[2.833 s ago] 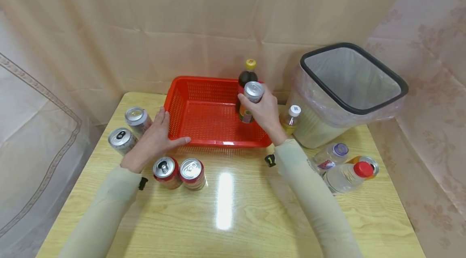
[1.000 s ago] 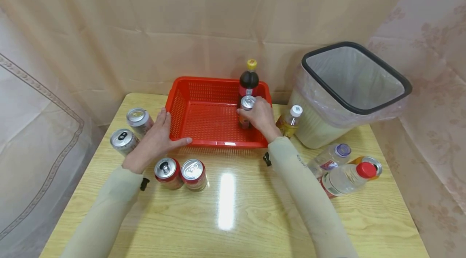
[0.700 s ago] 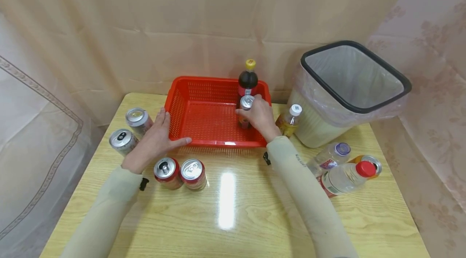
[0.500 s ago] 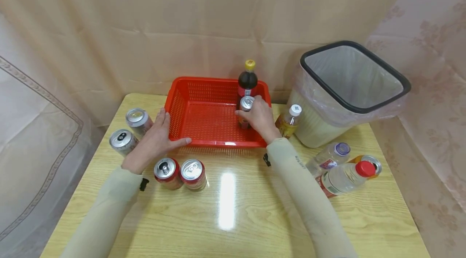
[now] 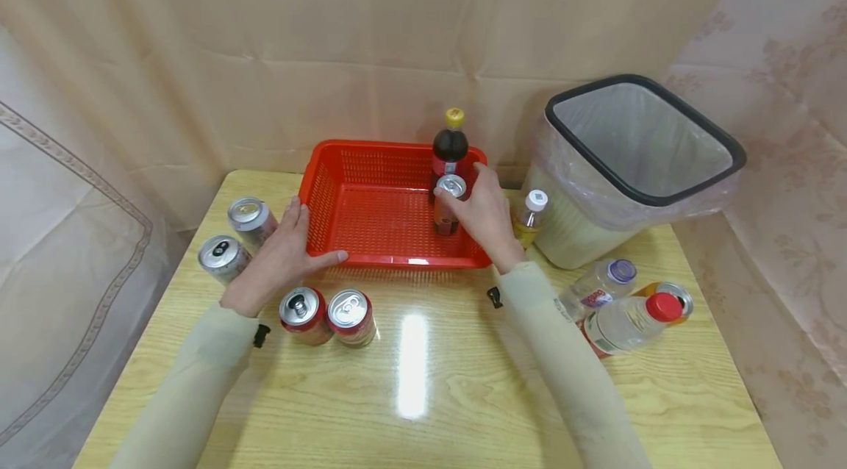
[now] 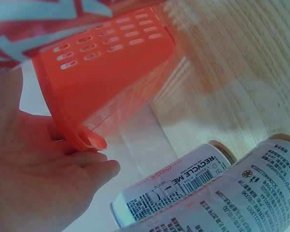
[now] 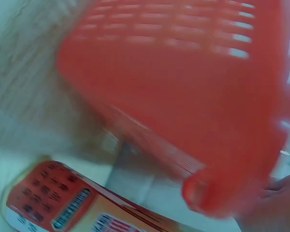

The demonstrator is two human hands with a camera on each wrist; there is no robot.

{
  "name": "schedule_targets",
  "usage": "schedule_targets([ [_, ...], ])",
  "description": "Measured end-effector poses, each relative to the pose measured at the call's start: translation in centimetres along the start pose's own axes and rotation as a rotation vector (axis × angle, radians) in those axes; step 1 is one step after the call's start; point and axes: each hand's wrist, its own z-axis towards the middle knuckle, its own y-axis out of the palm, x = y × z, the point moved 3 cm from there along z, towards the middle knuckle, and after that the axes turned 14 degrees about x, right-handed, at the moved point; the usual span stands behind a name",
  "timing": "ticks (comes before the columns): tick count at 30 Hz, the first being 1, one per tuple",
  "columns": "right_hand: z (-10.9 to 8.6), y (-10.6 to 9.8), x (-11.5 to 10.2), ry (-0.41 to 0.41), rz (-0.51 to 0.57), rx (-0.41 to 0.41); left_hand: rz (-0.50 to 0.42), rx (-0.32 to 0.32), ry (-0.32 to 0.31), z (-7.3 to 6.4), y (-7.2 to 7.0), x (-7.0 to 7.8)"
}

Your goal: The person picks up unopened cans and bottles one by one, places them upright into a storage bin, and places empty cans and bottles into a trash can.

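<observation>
A red slotted plastic basket (image 5: 384, 219) stands at the back of the table. My left hand (image 5: 281, 256) rests on its front left corner, fingers straight along the left side, thumb on the front rim; the left wrist view shows that hand (image 6: 53, 169) at the rim. Inside the basket's right end, a drink can (image 5: 446, 215) stands upright in front of a dark cola bottle (image 5: 451, 145) with a yellow cap. My right hand (image 5: 490, 215) is spread beside this can, thumb near its top, forefinger apart from it. In the right wrist view the basket (image 7: 183, 96) hides most of that hand.
Two silver cans (image 5: 223, 254) stand left of the basket, two red cans (image 5: 348, 316) before it. At right stand a white-capped bottle (image 5: 527, 219), a lined bin (image 5: 576, 182), a purple-capped bottle (image 5: 602, 285), a red-capped bottle (image 5: 629, 322) and an orange can (image 5: 675, 300).
My right hand lowered the can into the basket in front of the cola bottle. Its fingers have since spread and drawn back to the right. The left hand has stayed put.
</observation>
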Motion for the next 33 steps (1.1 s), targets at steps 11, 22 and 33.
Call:
schedule_targets([
  [11,-2.2,-5.0,-1.8,0.008,0.103,0.092,0.022,-0.028,-0.009,0.0,-0.2,0.1],
  [22,-4.9,-9.3,-2.8,-0.115,0.228,0.271,0.025,-0.020,-0.001,0.0,-0.2,0.1],
  [33,-8.2,-14.2,-3.9,-0.222,0.257,0.365,0.026,-0.016,0.002,0.0,-0.1,0.2],
])
